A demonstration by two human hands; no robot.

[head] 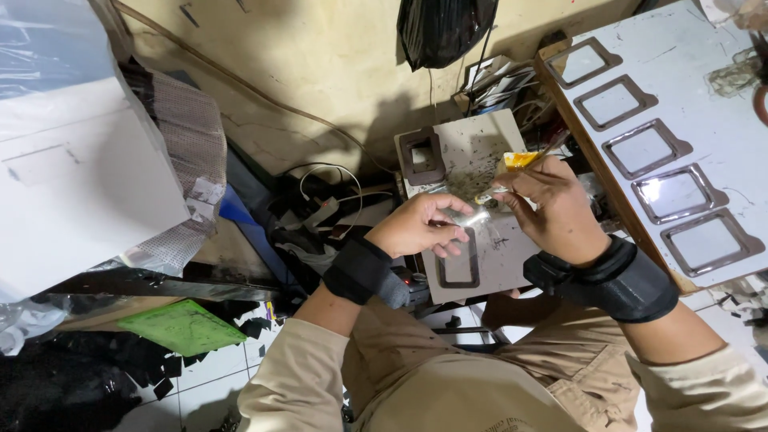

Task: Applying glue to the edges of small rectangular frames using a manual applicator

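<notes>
Cluttered workshop surroundings fill the frame: a stained yellowish wall across the top, a black plastic bag (445,28) hanging at upper centre, and tangled cables and dark scraps spread toward the lower left, where a green sheet (184,326) lies on the tiled floor. At centre sits a small grey work board (480,160), with one dark rectangular frame (422,156) at its upper left corner and another frame (459,260) lying lower down, just beneath the left hand. The left hand (420,226) is pinched closed, thumb and forefinger clamped on a small shiny metal piece (474,218) whose long axis runs slightly upward toward the right of the frame, pointing at the right hand. The right hand (552,210) sits just to the right of it and a little higher, its fingers curled shut around a small yellow tube (518,161) whose top pokes out above the knuckles; the tip of that hand's grip nearly meets the metal piece, with only a small gap between the two hands. Both wrists wear black bands. Along the right side of the frame a white table (704,72) carries a diagonal row of five rectangular metal frames (646,149), well apart from both hands, nearer the right hand than the left.
</notes>
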